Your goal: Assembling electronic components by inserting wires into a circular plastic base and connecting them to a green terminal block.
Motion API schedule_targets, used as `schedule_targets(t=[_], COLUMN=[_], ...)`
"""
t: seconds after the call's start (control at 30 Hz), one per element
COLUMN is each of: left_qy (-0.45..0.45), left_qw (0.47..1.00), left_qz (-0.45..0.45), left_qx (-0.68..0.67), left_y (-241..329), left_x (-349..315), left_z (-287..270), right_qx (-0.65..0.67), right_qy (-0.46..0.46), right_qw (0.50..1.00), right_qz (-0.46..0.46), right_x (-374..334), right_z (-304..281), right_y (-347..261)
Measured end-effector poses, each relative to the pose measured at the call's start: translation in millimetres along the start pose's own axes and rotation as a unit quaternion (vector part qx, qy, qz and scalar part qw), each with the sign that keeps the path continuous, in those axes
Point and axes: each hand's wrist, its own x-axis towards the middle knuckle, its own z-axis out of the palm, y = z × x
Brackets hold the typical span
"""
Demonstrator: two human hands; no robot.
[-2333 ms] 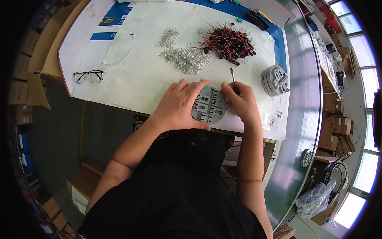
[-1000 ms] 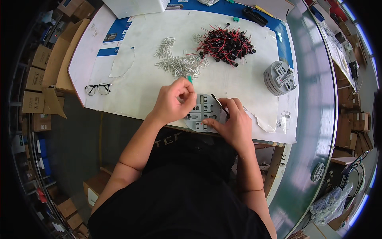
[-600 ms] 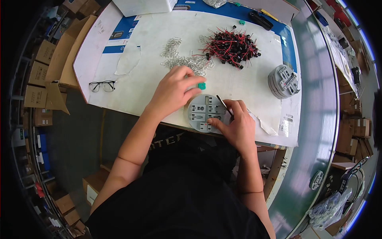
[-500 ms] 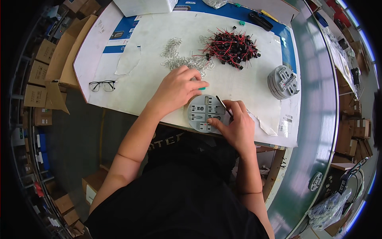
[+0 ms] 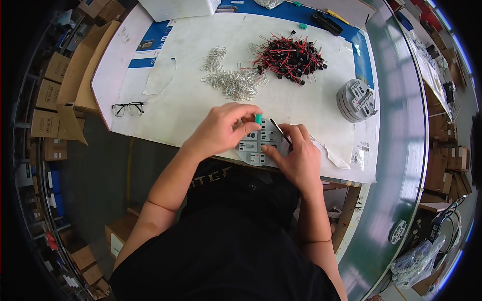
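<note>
My left hand [image 5: 216,131] pinches a small green block [image 5: 258,119], like a plug-in terminal connector, between thumb and fingertips. It holds the block over the far edge of a round grey plastic disc [image 5: 247,146] with slots and raised parts. My right hand [image 5: 303,163] has a thin dark pen-like tool [image 5: 277,128] in its grip, pointing away to the upper left; its exact kind is unclear. The right thumb rests on the disc's right side. My left fingers cover part of the disc's far side.
Beyond my hands lie a heap of bent metal clips [image 5: 235,84] and a pile of black parts with red wires [image 5: 291,59]. A stack of similar grey discs [image 5: 355,101] stands at the right. Eyeglasses [image 5: 128,109] lie at the left, a black tool [image 5: 326,23] at the back.
My left hand has come back from beside the metal clips, bringing the green block over the disc's far edge. The right hand has hardly moved.
</note>
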Motion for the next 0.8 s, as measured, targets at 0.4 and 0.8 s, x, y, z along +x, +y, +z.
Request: schedule_targets(t=[0.4, 0.8], left_qy=[0.017, 0.036], left_qw=[0.994, 0.975], left_qz=[0.037, 0.081], left_qx=[0.102, 0.202], left_y=[-4, 18], left_x=[1, -20], left_z=[25, 23], right_qx=[-0.004, -0.098], right_qy=[0.002, 0.068], right_qw=[1.0, 0.992], right_qz=[0.003, -0.046], right_x=[-1, 130], right_z=[-2, -41], right_y=[-2, 46])
